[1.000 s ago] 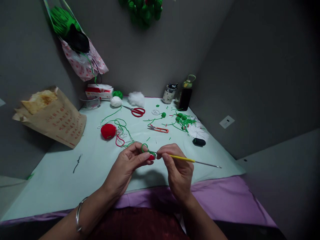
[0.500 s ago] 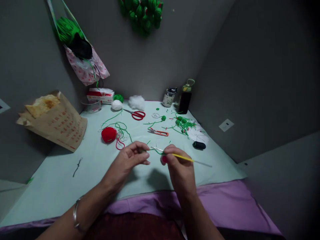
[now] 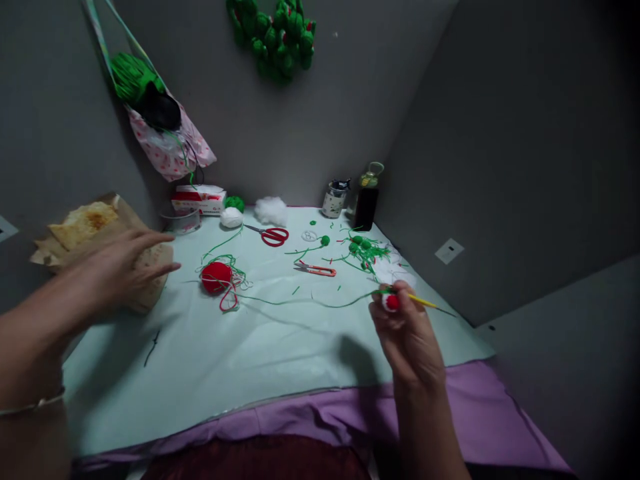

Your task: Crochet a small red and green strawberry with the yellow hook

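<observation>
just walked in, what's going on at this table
A person sits at a table of yarn work. Their right hand holds a yellow-handled hook and a small red-and-white piece. A green strand runs from there across to the tangle around a red yarn ball. The left hand, fingers spread, is in front of a brown paper bag; whether they touch is unclear. Red-handled scissors and orange snips lie unused.

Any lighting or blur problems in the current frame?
Head view: dim, darkening to near black at the right edge; head view: left hand looks soft, probably motion blur, before the paper bag; head view: right hand appears sharper, with a soft-edged shadow on the pale tabletop.
</observation>
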